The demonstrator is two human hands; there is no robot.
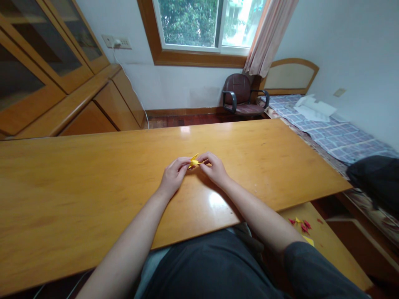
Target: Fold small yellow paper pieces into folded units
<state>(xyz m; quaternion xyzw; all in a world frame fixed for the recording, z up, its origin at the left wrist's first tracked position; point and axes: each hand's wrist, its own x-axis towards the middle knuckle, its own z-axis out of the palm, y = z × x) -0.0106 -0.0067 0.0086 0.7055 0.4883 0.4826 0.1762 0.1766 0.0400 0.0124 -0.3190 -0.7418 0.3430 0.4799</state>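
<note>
Between my two hands, just above the wooden table (102, 178), is a small yellow folded-paper piece (194, 162) with pointed parts, one of them sticking up. My left hand (176, 172) pinches its left side between thumb and fingers. On the opposite side, my right hand (213, 166) grips the right end with thumb and forefinger. Fingers cover parts of the paper, so its full shape cannot be made out.
Lower right, a wooden surface (336, 245) below table height bears several small red and yellow folded pieces (304, 225). Beyond the table are a brown armchair (238, 93) and a bed (339, 137) with a black bag (375, 180). A wooden cabinet (84, 108) stands left.
</note>
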